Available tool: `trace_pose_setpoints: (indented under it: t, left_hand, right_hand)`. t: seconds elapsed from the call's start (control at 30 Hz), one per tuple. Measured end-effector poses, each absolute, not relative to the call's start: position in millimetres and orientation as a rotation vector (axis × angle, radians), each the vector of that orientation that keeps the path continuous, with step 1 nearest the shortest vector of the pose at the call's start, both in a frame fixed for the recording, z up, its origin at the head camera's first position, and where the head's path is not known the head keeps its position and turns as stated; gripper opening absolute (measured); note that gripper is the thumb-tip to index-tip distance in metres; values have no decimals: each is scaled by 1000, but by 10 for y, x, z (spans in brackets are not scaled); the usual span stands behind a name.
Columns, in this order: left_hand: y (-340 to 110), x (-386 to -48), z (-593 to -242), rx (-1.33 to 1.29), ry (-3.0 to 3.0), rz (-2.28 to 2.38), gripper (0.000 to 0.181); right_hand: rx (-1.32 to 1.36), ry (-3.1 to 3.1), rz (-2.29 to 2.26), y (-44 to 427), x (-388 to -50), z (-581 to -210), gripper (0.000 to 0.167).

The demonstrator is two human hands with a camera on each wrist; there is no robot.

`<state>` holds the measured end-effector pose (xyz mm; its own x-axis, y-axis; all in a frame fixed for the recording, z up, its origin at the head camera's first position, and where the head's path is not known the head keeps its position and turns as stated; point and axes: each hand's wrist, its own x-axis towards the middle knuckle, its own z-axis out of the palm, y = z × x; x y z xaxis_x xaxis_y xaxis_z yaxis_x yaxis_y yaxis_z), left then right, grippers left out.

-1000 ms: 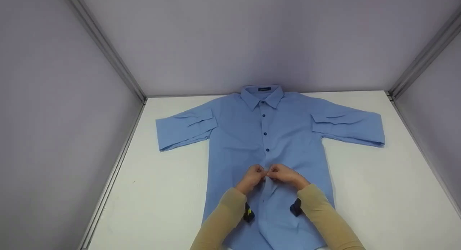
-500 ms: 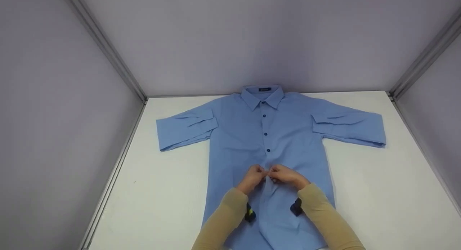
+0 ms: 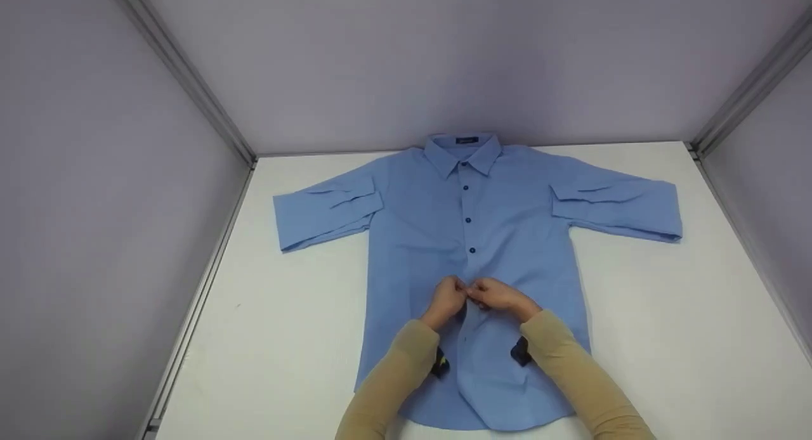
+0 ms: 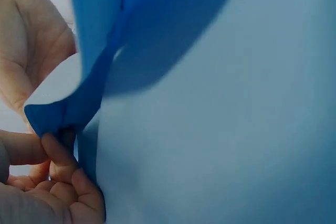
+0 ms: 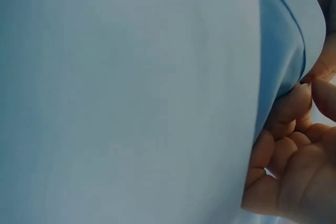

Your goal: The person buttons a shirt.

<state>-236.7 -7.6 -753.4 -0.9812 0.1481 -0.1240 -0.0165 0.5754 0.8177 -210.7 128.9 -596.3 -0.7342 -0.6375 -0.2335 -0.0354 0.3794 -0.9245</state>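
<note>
A light blue button-up shirt (image 3: 412, 250) lies front up, collar (image 3: 466, 156) at the far side. In the head view, my left hand (image 3: 448, 297) and right hand (image 3: 501, 295) meet at the placket, just below the lowest visible dark button (image 3: 472, 250). Both pinch the shirt's front edge between thumb and fingers, fingertips nearly touching. In the left wrist view, the left hand (image 4: 58, 187) has curled fingers on a lifted fold of cloth. The right wrist view has the right hand's (image 5: 294, 145) fingertips gripping the raised edge. Any button between the fingertips is hidden.
The shirt's sleeves (image 3: 327, 215) are folded back on both sides. It rests on a white table (image 3: 266, 338) with grey walls (image 3: 406, 66) at the back and sides. Small black devices (image 3: 521, 351) sit under the wrists.
The head view has tilted, so shirt and hands appear slightly higher and the shirt's hem shows. The left wrist has turned slightly; both hands still pinch the same spot of the placket.
</note>
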Motion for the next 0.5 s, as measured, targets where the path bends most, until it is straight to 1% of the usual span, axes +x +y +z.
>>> trace_pose_setpoints:
  t: [0.07, 0.17, 0.2, 0.33, 0.4, 0.43, 0.5]
  left_hand:
    - [-89, -2272, -7076, 19, 2536, 1398, 6]
    - [-122, -2188, -6684, -29, 2422, 1504, 1]
    - [-131, -2240, -6825, -28, 2382, 1572, 4]
    - [-122, -2148, -6430, -107, 2268, 1679, 13]
    - [-109, -2037, -6029, -176, 2236, 1667, 13]
    - [-99, -2055, -6106, -195, 2235, 1645, 13]
    - [-120, -2003, -5992, -141, 2261, 1580, 11]
  right_hand:
    - [-568, 2083, -1354, 1297, -2126, -5948, 40]
    - [-540, 2103, -1320, 1302, -2142, -5928, 38]
    - [-530, 2105, -1315, 1304, -2144, -5924, 36]
    - [-441, 2043, -1381, 1338, -2146, -5909, 28]
    - [-419, 2033, -1417, 1353, -2138, -5896, 22]
    - [-416, 2076, -1403, 1358, -2128, -5888, 20]
    - [-410, 2219, -1332, 1364, -2103, -5878, 20]
